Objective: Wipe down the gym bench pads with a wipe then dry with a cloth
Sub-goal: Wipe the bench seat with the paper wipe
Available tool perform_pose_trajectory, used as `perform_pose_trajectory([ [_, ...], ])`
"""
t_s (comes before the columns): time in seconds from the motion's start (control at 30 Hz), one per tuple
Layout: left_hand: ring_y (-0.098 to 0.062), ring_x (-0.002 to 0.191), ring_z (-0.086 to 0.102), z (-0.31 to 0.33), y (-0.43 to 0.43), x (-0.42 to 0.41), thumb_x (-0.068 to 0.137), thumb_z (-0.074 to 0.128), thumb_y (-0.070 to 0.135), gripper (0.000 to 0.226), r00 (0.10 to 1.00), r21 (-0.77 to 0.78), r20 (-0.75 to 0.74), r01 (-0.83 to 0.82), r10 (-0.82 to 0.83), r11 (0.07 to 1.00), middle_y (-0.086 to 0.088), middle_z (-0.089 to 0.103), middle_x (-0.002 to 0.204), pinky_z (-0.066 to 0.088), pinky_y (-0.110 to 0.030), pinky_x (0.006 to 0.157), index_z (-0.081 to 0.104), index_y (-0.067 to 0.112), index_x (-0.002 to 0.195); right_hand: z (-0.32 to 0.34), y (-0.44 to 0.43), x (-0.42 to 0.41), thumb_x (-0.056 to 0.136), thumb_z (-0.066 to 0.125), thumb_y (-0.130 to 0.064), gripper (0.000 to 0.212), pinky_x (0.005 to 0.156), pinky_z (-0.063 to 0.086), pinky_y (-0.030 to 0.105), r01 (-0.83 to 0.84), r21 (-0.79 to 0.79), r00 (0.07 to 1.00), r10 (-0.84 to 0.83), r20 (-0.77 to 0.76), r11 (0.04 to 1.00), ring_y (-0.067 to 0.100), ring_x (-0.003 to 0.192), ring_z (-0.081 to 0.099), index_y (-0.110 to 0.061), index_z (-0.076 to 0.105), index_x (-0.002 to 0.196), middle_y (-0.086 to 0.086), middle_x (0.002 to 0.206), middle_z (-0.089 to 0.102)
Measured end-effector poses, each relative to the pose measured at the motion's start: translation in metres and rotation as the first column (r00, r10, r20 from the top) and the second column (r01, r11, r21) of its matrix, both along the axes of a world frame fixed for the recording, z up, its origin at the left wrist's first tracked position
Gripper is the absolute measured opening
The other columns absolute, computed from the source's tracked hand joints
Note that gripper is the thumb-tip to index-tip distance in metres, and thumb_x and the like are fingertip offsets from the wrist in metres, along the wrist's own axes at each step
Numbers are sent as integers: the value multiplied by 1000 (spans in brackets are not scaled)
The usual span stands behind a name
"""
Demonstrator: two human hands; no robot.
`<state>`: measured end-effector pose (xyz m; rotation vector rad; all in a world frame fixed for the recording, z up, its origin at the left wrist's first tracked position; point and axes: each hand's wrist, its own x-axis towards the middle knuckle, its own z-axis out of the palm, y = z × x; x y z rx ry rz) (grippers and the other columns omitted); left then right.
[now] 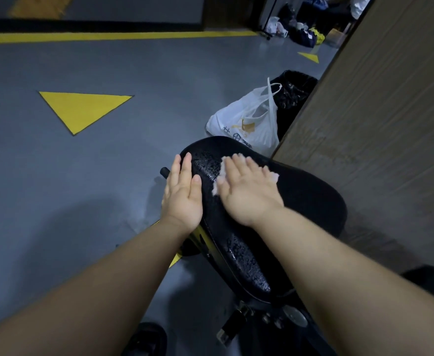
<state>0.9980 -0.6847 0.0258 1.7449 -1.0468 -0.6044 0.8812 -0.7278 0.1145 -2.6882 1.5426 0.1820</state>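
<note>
A black bench pad (pixel 300 201) fills the middle of the view, its surface wet and glistening with droplets. My right hand (pixel 246 188) lies flat on the pad with straight fingers, pressing a white wipe (pixel 222 168) that shows at its fingertips and along its left edge. My left hand (pixel 183 194) rests flat with straight fingers on the pad's left edge and holds nothing. A second black pad (pixel 432 278) shows at the lower right.
A white plastic bag (pixel 249 124) and a black bag (pixel 293 93) sit on the grey floor beyond the pad. A brown panel wall (pixel 378 111) rises on the right. The bench's metal frame and hinge (pixel 262 317) lie below. Clutter sits far back.
</note>
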Motion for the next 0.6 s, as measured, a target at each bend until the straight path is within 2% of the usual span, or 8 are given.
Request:
perform_pose_trajectory([
  [0.13,-11,148,8,-1,0,0,102,26,40,52,1000,-20,2,-8,8,1000,15,2,162,9,-33,118,15,36,154,1,49,-12,99,23,-40,62,117,-2,46,-155,-7,988,155,-28,988,22,147,-4,-19,4,154,2,161,-2],
  [0.17,-11,148,8,-1,0,0,105,27,35,50,1000,-15,5,-14,14,1000,15,2,162,9,-34,118,15,36,153,-1,59,-20,98,24,-40,62,117,-1,46,-182,-11,983,182,-17,983,23,147,1,-18,9,154,3,161,3],
  [0.27,-11,148,7,0,1,-2,105,27,32,50,1000,-7,-1,-17,17,1000,17,2,162,8,-35,119,15,38,153,-7,85,-48,92,31,-41,60,112,22,50,-220,-56,975,221,6,974,28,140,33,-14,41,145,6,152,36],
  [0.3,-11,148,7,0,1,-2,106,27,32,50,1000,-10,-4,-18,18,1000,17,2,162,7,-34,119,15,38,153,-8,88,-54,91,33,-42,59,111,26,50,-226,-65,974,227,1,972,28,138,37,-14,45,142,5,149,40],
  [0.37,-11,148,7,1,0,-2,106,27,31,49,1000,-16,-14,-19,19,1000,17,2,162,6,-32,118,15,38,153,-7,89,-58,93,30,-43,60,115,18,47,-233,-12,973,233,-6,973,27,143,28,-16,38,146,3,154,32],
  [0.43,-10,148,8,1,0,-1,106,28,31,49,999,-14,-29,-16,16,1000,16,3,162,5,-30,117,16,37,153,-2,79,-51,97,25,-43,60,117,-2,42,-235,11,972,235,19,972,22,148,4,-21,17,153,-2,161,9],
  [0.47,-10,148,8,2,0,-1,105,28,33,49,999,-12,-36,-13,13,1000,16,3,162,5,-29,117,17,37,153,0,70,-44,99,24,-43,60,117,-7,40,-222,5,975,222,23,975,19,148,-3,-22,10,154,-4,161,1],
  [0.6,-10,148,7,2,1,1,103,27,38,50,999,-2,-40,7,-7,1000,17,3,162,5,-28,116,16,38,153,-1,24,-13,101,23,-43,59,118,-5,41,-126,1,992,126,29,992,14,147,-5,-24,5,154,-7,161,-2],
])
